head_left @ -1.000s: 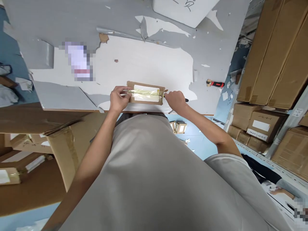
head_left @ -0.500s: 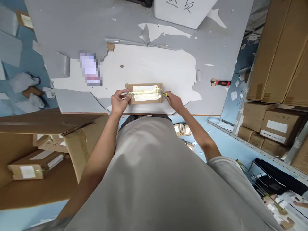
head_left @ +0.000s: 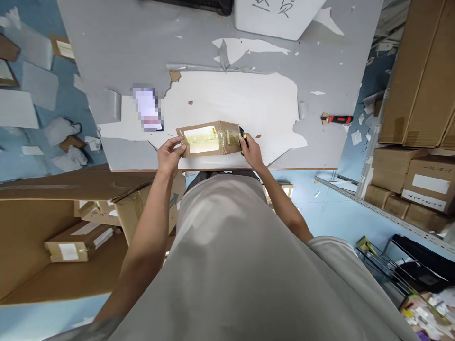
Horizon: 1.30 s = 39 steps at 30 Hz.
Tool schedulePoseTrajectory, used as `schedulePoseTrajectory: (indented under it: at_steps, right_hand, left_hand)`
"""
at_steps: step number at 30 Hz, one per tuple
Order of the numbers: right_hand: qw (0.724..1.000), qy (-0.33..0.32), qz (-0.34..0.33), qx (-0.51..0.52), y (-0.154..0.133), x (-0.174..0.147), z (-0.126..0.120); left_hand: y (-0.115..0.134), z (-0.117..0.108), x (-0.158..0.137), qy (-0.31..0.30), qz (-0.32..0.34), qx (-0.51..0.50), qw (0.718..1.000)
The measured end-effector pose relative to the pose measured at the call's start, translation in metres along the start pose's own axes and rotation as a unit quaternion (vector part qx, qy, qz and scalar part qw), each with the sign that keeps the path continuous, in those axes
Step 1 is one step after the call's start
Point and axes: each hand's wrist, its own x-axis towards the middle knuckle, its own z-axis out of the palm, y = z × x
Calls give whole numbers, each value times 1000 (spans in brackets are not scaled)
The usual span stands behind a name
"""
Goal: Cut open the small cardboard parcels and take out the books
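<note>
A small taped cardboard box [head_left: 202,137] with white labels is tipped over the white sheet [head_left: 245,94] on the table, its right end face showing. The fingers of my left hand [head_left: 169,155] pinch the box's left end. In my right hand [head_left: 253,150] is a yellow-and-black utility knife [head_left: 243,137], held against or very close to the box's right end. Whether its blade touches the tape I cannot tell.
A blurred-out phone [head_left: 147,109] lies left on the table [head_left: 117,42]. At the right rests a red-and-black cutter [head_left: 339,119]. A white container [head_left: 273,19] stands at the back. Below left is a large open carton [head_left: 21,227] with boxes inside; shelves of cartons [head_left: 423,180] stand right.
The box has tipped, so its taped right end face now shows. My left hand has shifted slightly with it. My right hand has turned the knife more upright at that end.
</note>
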Motion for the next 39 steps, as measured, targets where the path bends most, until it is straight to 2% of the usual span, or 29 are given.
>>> schedulePoseTrajectory:
  at_steps: [4, 7, 9, 11, 13, 16, 18, 21, 25, 30, 35, 39]
  right_hand:
    - [1000, -18, 19, 16, -5, 3, 6]
    - [997, -2, 50, 61, -5, 3, 10]
    - [993, 15, 71, 89, -6, -3, 11]
    - [990, 19, 94, 102, -10, -11, 10]
    - [988, 13, 112, 108, -16, -22, 8]
    - [986, -9, 123, 113, -25, -37, 6]
    - [986, -27, 123, 109, -31, -45, 6]
    - [988, -55, 120, 84, -40, -51, 5]
    - [990, -75, 116, 16, -49, -50, 4]
    - [989, -82, 112, -39, -54, -43, 7]
    - [988, -78, 114, -67, -55, -42, 9]
    - [989, -77, 106, -63, -58, -43, 5]
  left_hand:
    - [-3, -13, -6, 11, 20, 10, 1000]
    - [-1, -19, -19, 22, 57, 60, 996]
    - [8, -17, -32, 55, 115, 115, 985]
    - [21, -9, -44, 87, 199, 180, 959]
    - [36, 4, -51, 55, 277, 224, 933]
    - [49, 33, -49, -75, 328, 246, 909]
    - [49, 51, -41, -144, 341, 258, 892]
    - [41, 65, -29, -183, 364, 284, 868]
    - [28, 66, -23, -193, 356, 309, 860]
    - [24, 66, -25, -209, 335, 317, 862]
    - [26, 67, -26, -205, 328, 312, 868]
    - [28, 68, -26, -199, 331, 333, 860]
